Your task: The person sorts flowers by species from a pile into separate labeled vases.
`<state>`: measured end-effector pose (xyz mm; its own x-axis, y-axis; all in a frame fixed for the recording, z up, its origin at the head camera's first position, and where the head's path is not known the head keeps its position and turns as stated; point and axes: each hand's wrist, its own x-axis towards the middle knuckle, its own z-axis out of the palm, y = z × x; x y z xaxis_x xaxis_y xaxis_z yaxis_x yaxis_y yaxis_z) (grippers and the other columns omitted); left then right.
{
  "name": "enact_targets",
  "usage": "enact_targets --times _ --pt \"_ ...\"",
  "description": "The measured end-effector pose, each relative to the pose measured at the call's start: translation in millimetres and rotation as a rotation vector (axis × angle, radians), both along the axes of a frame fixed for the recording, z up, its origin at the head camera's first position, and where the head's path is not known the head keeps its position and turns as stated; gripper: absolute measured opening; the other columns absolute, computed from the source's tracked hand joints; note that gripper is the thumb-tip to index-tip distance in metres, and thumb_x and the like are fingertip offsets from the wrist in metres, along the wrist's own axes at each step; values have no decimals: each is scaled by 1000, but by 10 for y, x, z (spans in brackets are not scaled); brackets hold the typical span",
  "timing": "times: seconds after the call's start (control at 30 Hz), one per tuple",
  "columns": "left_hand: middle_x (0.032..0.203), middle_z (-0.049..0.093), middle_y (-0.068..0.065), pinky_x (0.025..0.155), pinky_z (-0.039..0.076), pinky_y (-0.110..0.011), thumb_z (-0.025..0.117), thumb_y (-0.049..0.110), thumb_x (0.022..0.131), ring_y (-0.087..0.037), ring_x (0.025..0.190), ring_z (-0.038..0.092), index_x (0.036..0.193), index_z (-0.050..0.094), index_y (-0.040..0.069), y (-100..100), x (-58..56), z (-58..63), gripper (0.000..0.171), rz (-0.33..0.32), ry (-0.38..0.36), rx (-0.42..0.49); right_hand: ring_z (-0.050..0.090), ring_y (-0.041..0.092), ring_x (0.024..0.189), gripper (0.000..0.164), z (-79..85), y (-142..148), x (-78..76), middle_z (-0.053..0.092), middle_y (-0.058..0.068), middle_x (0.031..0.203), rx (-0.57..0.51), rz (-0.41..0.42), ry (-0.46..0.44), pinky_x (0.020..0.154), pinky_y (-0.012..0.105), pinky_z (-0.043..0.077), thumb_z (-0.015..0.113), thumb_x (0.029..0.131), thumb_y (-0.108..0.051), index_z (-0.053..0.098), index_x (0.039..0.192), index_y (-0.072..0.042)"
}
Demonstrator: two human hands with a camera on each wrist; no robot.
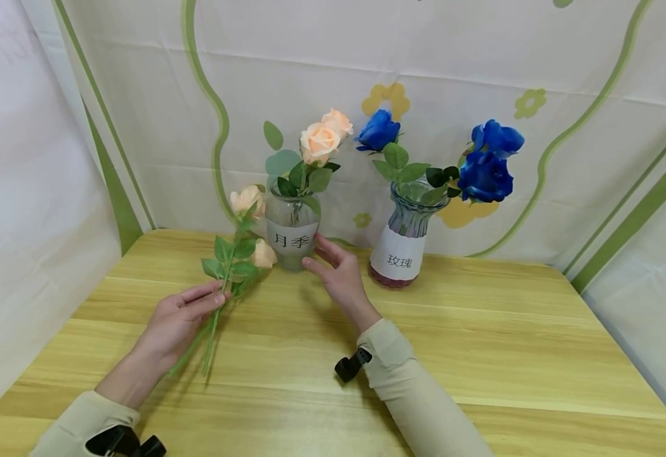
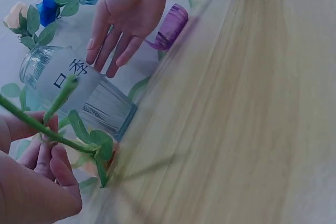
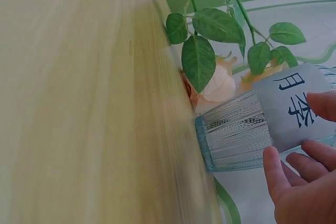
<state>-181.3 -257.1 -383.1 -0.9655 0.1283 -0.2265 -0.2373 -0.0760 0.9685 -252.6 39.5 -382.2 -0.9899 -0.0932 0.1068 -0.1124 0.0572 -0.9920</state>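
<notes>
My left hand point(image 1: 174, 322) pinches the green stems of peach roses point(image 1: 247, 201) between thumb and fingers, with two blooms pointing away from me and the cut ends toward me. Just past them stands a clear glass vase point(image 1: 294, 261) with a white paper label, holding more peach roses point(image 1: 319, 143). My right hand point(image 1: 341, 278) is at the right side of this vase, thumb and fingers spread and extended toward it. In the right wrist view its fingertips point(image 3: 271, 156) lie right at the label's edge. In the left wrist view a stem crosses in front of the vase.
To the right stands a second glass vase point(image 1: 411, 223), with a white label, a reddish base and blue roses point(image 1: 486, 178). Both vases stand near the back edge of the wooden table point(image 1: 287, 381). A white patterned cloth point(image 1: 452, 44) hangs behind them.
</notes>
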Motion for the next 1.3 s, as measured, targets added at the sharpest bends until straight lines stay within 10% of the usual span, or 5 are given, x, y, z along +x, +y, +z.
enact_targets --times 0.23,0.53,1.13,1.3 --pt "114 76 14 97 54 -13 69 7 103 1 114 66 159 33 -8 71 -21 82 69 -22 44 39 50 33 151 62 -3 5 0 52 4 164 3 4 2 121 53 44 76 99 -19 54 156 -13" --pt "114 75 14 87 57 -14 75 -5 94 0 106 71 125 64 11 111 -26 212 37 29 133 75 49 34 151 62 7 -8 8 52 4 164 -24 8 -8 119 50 47 76 98 -17 53 157 -12" --pt "116 76 8 94 57 -15 71 -11 94 -5 111 68 122 62 10 203 -81 339 36 -15 226 201 51 31 151 62 27 3 14 52 2 164 -14 -1 -21 120 51 46 75 98 -18 53 157 -13" --pt "112 76 13 90 55 -18 77 4 97 -5 105 69 106 72 16 231 -83 364 16 37 179 105 53 28 149 61 17 -2 16 53 1 163 -2 -10 -22 119 49 48 75 99 -18 54 156 -15"
